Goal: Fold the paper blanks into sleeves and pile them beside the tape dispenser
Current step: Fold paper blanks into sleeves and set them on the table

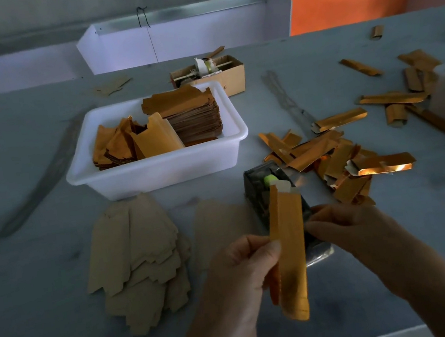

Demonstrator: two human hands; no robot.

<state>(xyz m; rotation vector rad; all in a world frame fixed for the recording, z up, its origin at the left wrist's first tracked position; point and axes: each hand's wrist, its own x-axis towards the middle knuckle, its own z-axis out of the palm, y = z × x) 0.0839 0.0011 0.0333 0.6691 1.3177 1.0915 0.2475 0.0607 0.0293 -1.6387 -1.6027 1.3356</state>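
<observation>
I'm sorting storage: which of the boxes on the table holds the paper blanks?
The white plastic tub, nearer the hands: it holds stacked and loose blanks. The cardboard box behind it holds only a roll on a stick.

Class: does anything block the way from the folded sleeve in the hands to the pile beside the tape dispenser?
Nothing visible does. The folded sleeve is held over the tape dispenser, and the pile of sleeves lies just right of it, across open air.

Two hands (285, 259), one tape dispenser (264, 191)
</observation>
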